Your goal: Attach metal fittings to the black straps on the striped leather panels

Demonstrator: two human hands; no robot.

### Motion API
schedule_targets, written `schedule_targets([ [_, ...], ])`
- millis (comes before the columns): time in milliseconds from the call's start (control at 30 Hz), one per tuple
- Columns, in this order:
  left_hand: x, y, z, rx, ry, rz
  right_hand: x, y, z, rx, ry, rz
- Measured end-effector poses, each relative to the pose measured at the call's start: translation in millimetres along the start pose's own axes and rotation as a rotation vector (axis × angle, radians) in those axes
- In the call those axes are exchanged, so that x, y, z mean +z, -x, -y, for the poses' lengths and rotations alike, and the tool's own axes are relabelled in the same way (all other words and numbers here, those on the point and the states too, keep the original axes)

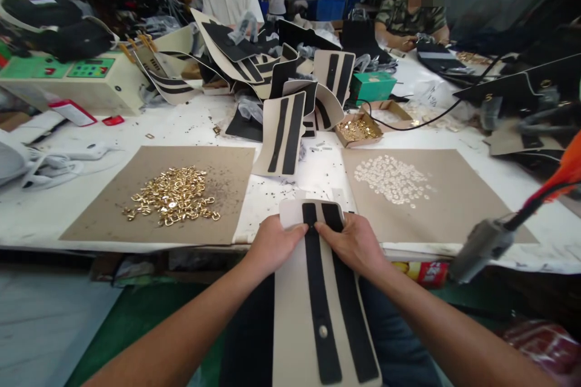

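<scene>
1. Work table [200,127]: white surface, spans the middle of the frame.
2. Loose panel heap [281,133]: beige and black pieces, overlapping, upper centre.
3. Cardboard sheets: left sheet [104,205] at middle left, right sheet [454,205] at middle right; both lie on the table.
4. Beige panel [290,314]: located lower centre, in front of the table edge, long axis toward the bottom of the frame. Two black strips run along it.
5. Left hand [275,245]: clamped on the panel's left edge near its upper end; thumb presses the left-hand strip.
6. Right hand [356,242]: clamped on the opposite edge; its thumb tip points to the other, near it on the same strip. Fingers beneath are largely hidden.
7. Gold fittings [175,196]: piled on the left sheet.
8. Translucent discs [390,178]: spread on the right sheet.
9. Metal stud [323,331]: on the left-hand strip, lower portion.
</scene>
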State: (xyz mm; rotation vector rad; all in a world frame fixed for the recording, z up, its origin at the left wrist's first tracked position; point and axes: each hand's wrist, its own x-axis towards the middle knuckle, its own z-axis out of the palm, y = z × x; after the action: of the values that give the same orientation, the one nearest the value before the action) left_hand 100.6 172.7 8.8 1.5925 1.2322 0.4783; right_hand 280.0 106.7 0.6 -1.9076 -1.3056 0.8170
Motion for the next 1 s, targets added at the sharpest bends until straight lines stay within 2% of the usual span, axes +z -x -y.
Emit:
schedule_targets([
  [267, 0.7, -16, 6, -0.008, -0.074, 0.026, -2, -14, 2, -0.006, 0.158, 0.037],
  [667, 3.3, -24, 7, -0.011, -0.02, -0.004, -2, -27, 5, -0.008, 0.387, 0.119],
  [1000, 4.3, -27, 8, -0.03, -0.007, 0.011, -2, -31, 8, 0.026, 0.391, 0.141],
])
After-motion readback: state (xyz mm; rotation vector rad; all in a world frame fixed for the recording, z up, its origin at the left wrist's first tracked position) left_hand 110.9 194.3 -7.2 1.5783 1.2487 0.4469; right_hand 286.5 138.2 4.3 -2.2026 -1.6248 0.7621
